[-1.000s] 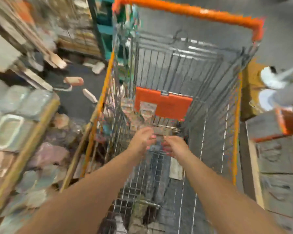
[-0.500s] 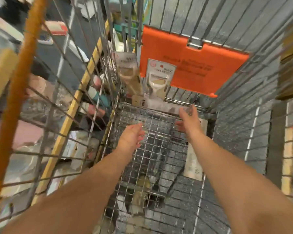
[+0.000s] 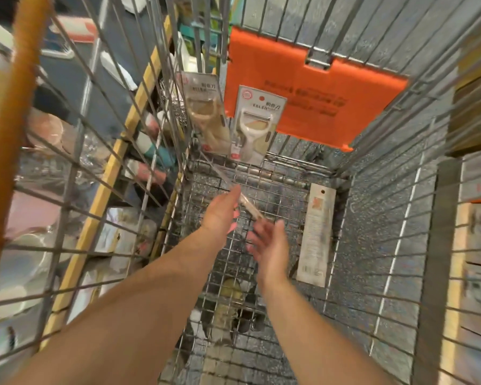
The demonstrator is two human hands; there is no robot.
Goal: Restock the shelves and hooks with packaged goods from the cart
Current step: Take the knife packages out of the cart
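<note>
Both my arms reach down into the wire cart. My left hand has its fingers on a thin clear package seen edge-on and blurred, which slants up toward the cart's far left corner. Just right of it, my right hand is open with its fingers spread and holds nothing. Two carded peeler packages lean upright against the cart's far end, in front of the orange flap. A long flat package lies on the cart floor at the right.
The cart's wire walls close in on both sides, with an orange rim at the left. Shelves with wooden edges full of goods show through the left wall. Boxes stand to the right. Speckled grey floor lies below.
My view has dropped deep into the cart. The right hand pulled back from the far end and opened. A thin package now sits at the left hand's fingers.
</note>
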